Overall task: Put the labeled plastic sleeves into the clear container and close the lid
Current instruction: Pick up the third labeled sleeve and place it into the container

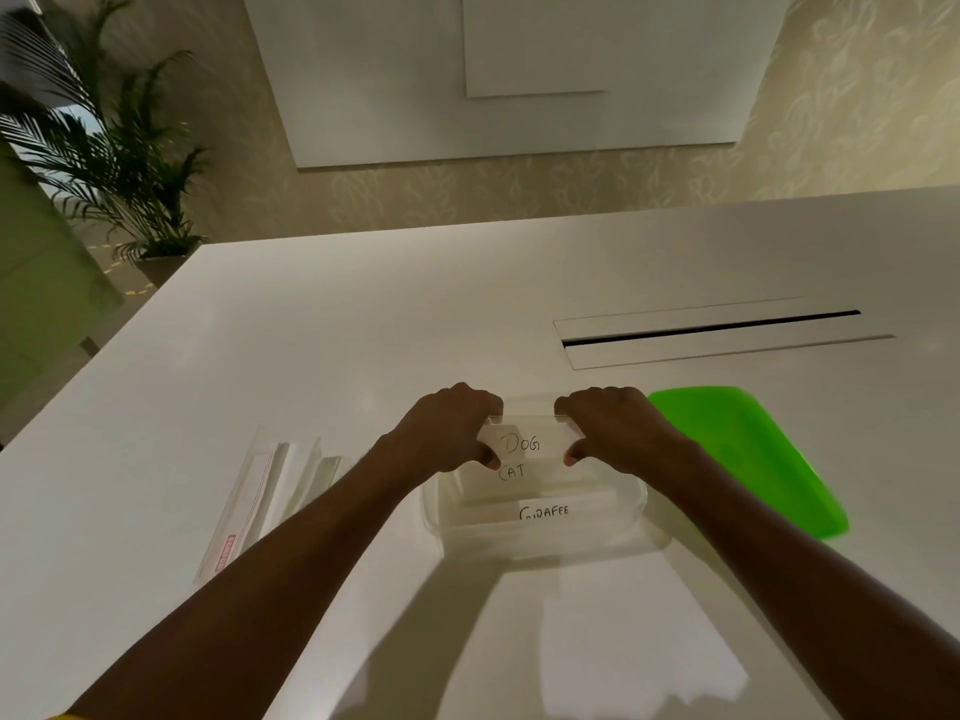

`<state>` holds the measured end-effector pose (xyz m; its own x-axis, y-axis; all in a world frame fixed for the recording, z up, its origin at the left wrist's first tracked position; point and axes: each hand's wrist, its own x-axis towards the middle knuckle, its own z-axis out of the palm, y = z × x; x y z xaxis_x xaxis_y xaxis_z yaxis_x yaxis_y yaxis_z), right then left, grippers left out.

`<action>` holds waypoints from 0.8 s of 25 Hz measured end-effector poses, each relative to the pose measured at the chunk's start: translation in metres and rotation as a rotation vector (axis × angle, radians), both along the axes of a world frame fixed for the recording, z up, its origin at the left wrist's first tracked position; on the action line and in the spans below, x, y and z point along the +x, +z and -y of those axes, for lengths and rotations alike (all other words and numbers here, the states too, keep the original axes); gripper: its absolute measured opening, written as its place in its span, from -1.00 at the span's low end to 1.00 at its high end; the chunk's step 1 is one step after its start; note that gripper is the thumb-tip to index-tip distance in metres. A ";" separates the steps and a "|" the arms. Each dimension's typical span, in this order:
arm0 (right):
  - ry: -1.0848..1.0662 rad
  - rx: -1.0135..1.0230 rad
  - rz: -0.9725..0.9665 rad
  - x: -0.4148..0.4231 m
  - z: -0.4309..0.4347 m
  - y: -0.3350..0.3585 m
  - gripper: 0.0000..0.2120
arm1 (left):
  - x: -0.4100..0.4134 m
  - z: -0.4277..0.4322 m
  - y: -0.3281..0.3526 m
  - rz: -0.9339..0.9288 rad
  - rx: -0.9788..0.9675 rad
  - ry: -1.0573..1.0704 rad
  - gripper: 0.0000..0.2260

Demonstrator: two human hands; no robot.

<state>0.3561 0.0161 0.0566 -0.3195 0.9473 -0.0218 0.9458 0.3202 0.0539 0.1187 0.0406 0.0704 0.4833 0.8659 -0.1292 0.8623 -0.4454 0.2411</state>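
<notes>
A clear plastic container [540, 543] stands open on the white table in front of me. Inside it stand sleeves labeled "CAT" [511, 472] and "GIRAFFE" [544, 511]. My left hand [449, 431] and my right hand [610, 428] each pinch one end of the sleeve labeled "DOG" [522, 443], held upright over the container's far side. The bright green lid [748, 454] lies flat on the table to the right of the container.
More plastic sleeves [260, 501] lie in a loose pile on the table left of my left forearm. A cable slot [711, 330] runs across the table behind the lid. A potted palm [119, 163] stands beyond the table's far left corner.
</notes>
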 end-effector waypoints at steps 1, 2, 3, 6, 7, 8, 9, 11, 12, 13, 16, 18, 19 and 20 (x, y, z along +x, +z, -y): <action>0.012 0.008 0.017 -0.001 -0.001 -0.002 -0.45 | 0.002 0.001 -0.004 -0.022 0.015 0.001 -0.45; 0.020 0.013 0.029 -0.002 -0.001 -0.005 -0.47 | 0.003 0.002 -0.007 -0.047 0.034 0.002 -0.46; 0.024 0.017 0.035 -0.002 -0.001 -0.007 -0.48 | 0.004 0.003 -0.010 -0.068 0.049 0.003 -0.47; 0.022 0.013 0.052 -0.004 -0.003 -0.014 -0.50 | 0.005 0.003 -0.020 -0.111 0.069 0.005 -0.52; 0.018 0.006 0.064 -0.005 -0.004 -0.016 -0.50 | 0.005 0.003 -0.024 -0.126 0.076 0.003 -0.53; 0.017 -0.001 0.079 -0.006 -0.005 -0.018 -0.52 | 0.005 0.004 -0.028 -0.137 0.084 -0.001 -0.53; 0.020 -0.004 0.092 -0.006 -0.005 -0.019 -0.54 | 0.005 0.004 -0.032 -0.144 0.085 -0.004 -0.54; 0.025 -0.007 0.094 -0.007 -0.005 -0.023 -0.57 | 0.005 0.004 -0.040 -0.149 0.074 -0.011 -0.56; 0.025 -0.006 0.091 -0.007 -0.004 -0.024 -0.56 | 0.004 0.003 -0.044 -0.151 0.070 -0.019 -0.55; 0.026 0.000 0.089 -0.007 -0.004 -0.025 -0.55 | 0.004 0.003 -0.046 -0.153 0.070 -0.027 -0.55; 0.037 0.025 0.113 -0.009 -0.003 -0.028 -0.56 | 0.003 0.000 -0.050 -0.149 0.068 -0.036 -0.52; 0.034 0.018 0.120 -0.010 -0.003 -0.029 -0.57 | 0.003 -0.001 -0.051 -0.157 0.066 -0.039 -0.52; 0.030 0.013 0.116 -0.010 -0.003 -0.029 -0.56 | 0.003 -0.001 -0.052 -0.162 0.066 -0.037 -0.52; 0.028 0.011 0.115 -0.009 -0.003 -0.029 -0.55 | 0.003 -0.001 -0.052 -0.166 0.070 -0.032 -0.52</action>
